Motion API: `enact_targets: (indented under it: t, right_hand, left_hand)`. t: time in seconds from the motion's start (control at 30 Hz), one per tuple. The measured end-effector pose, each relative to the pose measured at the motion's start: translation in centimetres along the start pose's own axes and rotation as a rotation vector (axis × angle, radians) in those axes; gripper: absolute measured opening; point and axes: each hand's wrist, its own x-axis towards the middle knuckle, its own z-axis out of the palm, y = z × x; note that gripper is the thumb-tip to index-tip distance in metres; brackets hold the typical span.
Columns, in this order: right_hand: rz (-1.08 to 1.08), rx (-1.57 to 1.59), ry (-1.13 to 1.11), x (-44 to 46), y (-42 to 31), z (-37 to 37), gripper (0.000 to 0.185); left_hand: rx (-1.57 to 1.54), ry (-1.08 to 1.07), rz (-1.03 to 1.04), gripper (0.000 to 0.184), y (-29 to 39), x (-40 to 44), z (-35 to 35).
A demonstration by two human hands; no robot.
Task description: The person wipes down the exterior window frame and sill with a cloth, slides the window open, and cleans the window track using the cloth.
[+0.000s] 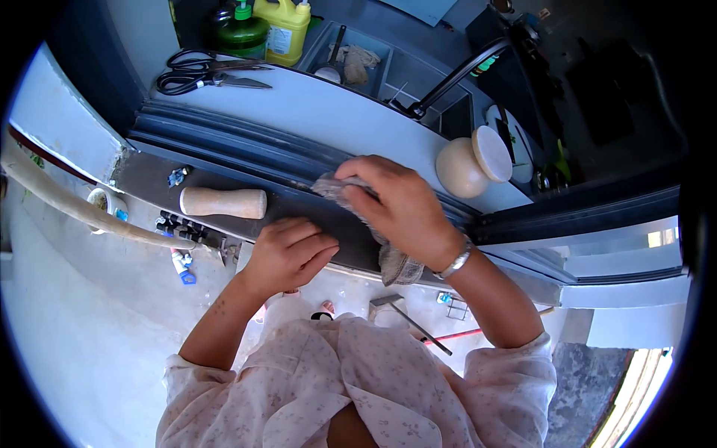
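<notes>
My right hand (403, 205) grips a grey rag (401, 266), pressing one end of it to the dark window track (276, 173) while the rest hangs over the sill's near edge. My left hand (293, 254) rests at the front of the dark window sill (347, 235), its fingers curled in; nothing shows in them. Beyond it on the left lies a pale, waisted cylinder (222, 202) on its side. A round pale pot-like piece (461, 168) with a flat disc (492, 153) leaning at its side stands on the white counter, past my right hand.
Two pairs of scissors (213, 72) lie on the counter (314, 112). Behind are a yellow jug (282, 31), a green bottle (243, 33) and a sink (373, 52) with a black faucet (455, 78). A crumpled blue wrapper (178, 176) lies on the sill. A pale pole (89, 201) slants at left.
</notes>
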Motion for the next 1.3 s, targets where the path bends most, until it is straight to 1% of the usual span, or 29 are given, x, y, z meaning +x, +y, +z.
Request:
enact_targets:
  t: [0.07,0.1,0.17,0.2,0.27,0.3,0.33,0.4,0.47,0.53,0.6,0.7,0.83,0.9,0.93,1.0,1.13,1.2,1.23,1.3]
  right_hand:
    - [0.055,0.07,0.08,-0.5,-0.7,-2.1,0.014]
    - [0.051,0.075,0.08,-1.0,-1.1,-3.3,0.014]
    - [0.183,-0.044,-0.012,-2.1,-1.8,-5.1,0.011]
    - [0.177,-0.04,-0.012,-2.6,-1.8,-5.2,0.011]
    - [0.112,-0.369,-0.119,-3.6,-1.5,-4.8,0.006]
    - [0.087,-0.445,-0.165,-3.7,-1.5,-4.3,0.008]
    - [0.08,-0.442,-0.16,-3.5,-1.4,-3.7,0.008]
    - [0.098,-0.518,-0.263,-2.8,-1.3,-2.7,0.011]
    - [0.086,-0.504,-0.256,-2.2,-1.0,-1.6,0.012]
    - [0.076,-0.496,-0.25,-1.6,-1.0,-0.8,0.012]
    - [0.057,-0.422,-0.185,-1.0,-1.2,-0.1,0.012]
    - [0.08,-0.344,-0.159,0.3,-2.3,-0.1,0.016]
    - [0.031,-0.281,-0.168,1.3,-2.1,0.5,0.019]
    - [0.029,-0.326,-0.236,1.9,-1.7,1.2,0.013]
    - [0.026,-0.328,-0.236,2.2,-1.7,1.7,0.013]
    - [-0.038,-0.247,-0.136,2.5,-1.6,2.6,0.009]
    - [-0.042,-0.157,-0.073,3.1,-1.7,4.0,0.011]
    - [-0.028,0.012,0.019,3.0,-1.2,4.1,0.011]
    - [-0.03,0.016,0.021,2.8,-1.0,3.8,0.011]
    - [0.042,0.103,0.046,2.1,-0.6,3.0,0.014]
  left_hand:
    - [-0.015,0.006,-0.018,0.013,0.4,-0.1,-0.4]
    - [-0.041,0.012,-0.026,0.014,0.5,0.0,-0.7]
    - [0.006,0.032,-0.027,0.015,0.8,0.0,-1.4]
    - [0.046,0.051,-0.026,0.016,0.9,0.0,-1.9]
    - [0.091,0.078,-0.048,0.015,1.2,0.1,-3.5]
    - [0.129,0.107,-0.068,0.015,1.2,0.2,-4.2]
    - [0.139,0.107,-0.067,0.015,1.0,0.3,-4.9]
    - [0.278,0.194,-0.049,0.019,0.6,0.5,-6.0]
    - [0.299,0.185,-0.091,0.02,0.5,0.5,-7.0]
    - [0.398,0.188,-0.114,0.02,0.4,0.7,-7.8]
    - [0.407,0.171,-0.149,0.02,0.0,0.2,-8.2]
    - [0.413,0.187,-0.172,0.02,-0.3,0.0,-8.5]
    - [0.416,0.147,-0.206,0.021,-0.3,0.0,-8.8]
    - [0.417,0.139,-0.216,0.021,-0.2,0.0,-8.8]
    - [0.397,0.133,-0.219,0.021,-0.2,0.0,-8.8]
    - [0.376,0.131,-0.222,0.02,-0.1,0.2,-8.6]
    - [0.397,0.116,-0.204,0.016,0.1,2.1,-8.3]
    - [0.41,0.118,-0.2,0.015,-0.1,2.9,-8.6]
    - [0.425,0.074,-0.193,0.014,-0.3,3.3,-8.8]
    - [0.436,-0.01,-0.197,0.013,-0.7,3.7,-9.2]
